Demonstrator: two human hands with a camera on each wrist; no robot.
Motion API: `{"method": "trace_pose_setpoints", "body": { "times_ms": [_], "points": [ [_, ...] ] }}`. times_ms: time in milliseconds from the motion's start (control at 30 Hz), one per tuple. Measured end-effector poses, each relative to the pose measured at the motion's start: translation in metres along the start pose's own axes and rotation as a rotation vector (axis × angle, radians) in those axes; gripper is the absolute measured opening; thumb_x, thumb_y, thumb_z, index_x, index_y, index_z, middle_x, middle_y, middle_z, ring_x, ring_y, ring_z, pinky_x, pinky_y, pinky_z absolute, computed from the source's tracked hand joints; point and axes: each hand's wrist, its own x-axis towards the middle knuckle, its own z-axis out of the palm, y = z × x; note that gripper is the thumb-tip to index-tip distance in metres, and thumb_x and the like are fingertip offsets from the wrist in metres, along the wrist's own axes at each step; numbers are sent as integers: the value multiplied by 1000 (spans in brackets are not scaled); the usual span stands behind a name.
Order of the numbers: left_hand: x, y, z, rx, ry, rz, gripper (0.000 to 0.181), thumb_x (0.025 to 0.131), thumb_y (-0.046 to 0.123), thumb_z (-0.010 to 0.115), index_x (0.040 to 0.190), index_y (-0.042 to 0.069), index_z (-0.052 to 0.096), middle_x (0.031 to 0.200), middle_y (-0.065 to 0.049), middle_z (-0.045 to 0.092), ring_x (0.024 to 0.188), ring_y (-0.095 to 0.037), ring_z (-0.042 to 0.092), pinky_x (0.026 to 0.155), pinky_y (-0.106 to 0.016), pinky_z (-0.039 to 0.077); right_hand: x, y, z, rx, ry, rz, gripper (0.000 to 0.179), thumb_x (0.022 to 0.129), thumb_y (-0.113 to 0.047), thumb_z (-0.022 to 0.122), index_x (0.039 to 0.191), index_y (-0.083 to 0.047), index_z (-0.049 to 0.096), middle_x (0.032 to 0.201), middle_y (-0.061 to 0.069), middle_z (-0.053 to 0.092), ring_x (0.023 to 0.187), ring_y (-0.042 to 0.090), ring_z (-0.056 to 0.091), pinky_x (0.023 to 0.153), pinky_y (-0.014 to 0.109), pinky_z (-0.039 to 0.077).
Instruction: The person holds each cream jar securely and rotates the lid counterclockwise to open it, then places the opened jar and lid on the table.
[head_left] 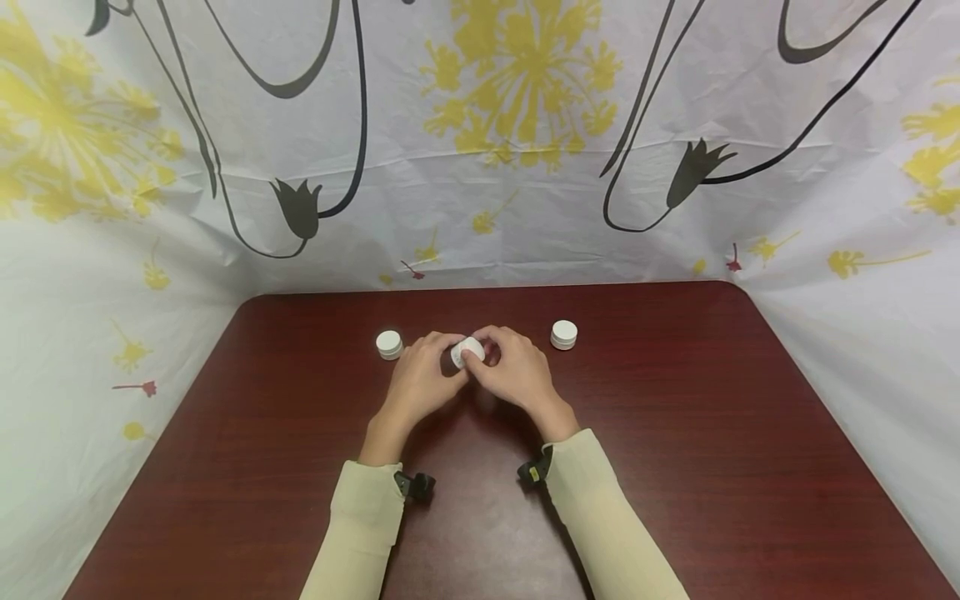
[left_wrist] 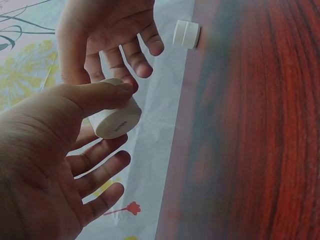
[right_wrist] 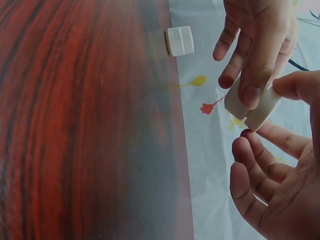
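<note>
Both hands meet over the table around one small round white jar (head_left: pixel 468 352) with a flat top. My left hand (head_left: pixel 423 377) pinches its left side between thumb and fingers. From the other side my right hand (head_left: pixel 517 372) grips it, thumb and fingertips on the edge. Seen from the right wrist, the held jar (right_wrist: pixel 262 111) is tilted and a seam divides it into two parts. Small dark print marks its flat face in the left wrist view. The remaining fingers of both hands spread loosely around it.
Two more white jars stand on the dark red wooden table (head_left: pixel 675 433): a left jar (head_left: pixel 389 344) just beyond the left hand and a right jar (head_left: pixel 564 334) beyond the right hand. A white patterned cloth (head_left: pixel 495 225) hangs behind the table and along both sides.
</note>
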Motion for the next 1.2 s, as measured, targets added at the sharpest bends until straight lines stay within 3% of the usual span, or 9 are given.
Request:
{"method": "trace_pose_setpoints", "body": {
  "times_ms": [233,433,633,1200],
  "points": [
    [1,0,2,2,-4,-2,51,88,29,84,135,13,71,131,-9,72,124,-32,67,108,-53,50,0,-1,-1,-12,34,27,41,97,-50,68,124,-20,73,97,-3,71,86,14,68,73,40,53],
    [1,1,3,2,-8,-2,50,89,29,83,135,13,71,132,-8,72,124,-31,67,108,-53,49,0,-2,-1,-26,57,86,42,96,-62,64,106,-23,74,86,-6,69,77,14,63,70,37,49],
    [0,2,4,8,-18,-11,49,90,28,82,135,14,71,132,-8,71,124,-31,66,109,-53,49,-1,-1,0,-11,43,67,35,97,-57,67,97,-22,73,79,-6,66,69,13,57,63,33,44],
    [0,0,5,14,-29,-12,50,90,30,83,136,13,70,133,-10,71,125,-33,66,110,-54,49,-1,-1,2,-19,13,39,30,93,-43,71,114,-22,75,91,-3,68,82,14,64,68,36,49]
  ]
}}
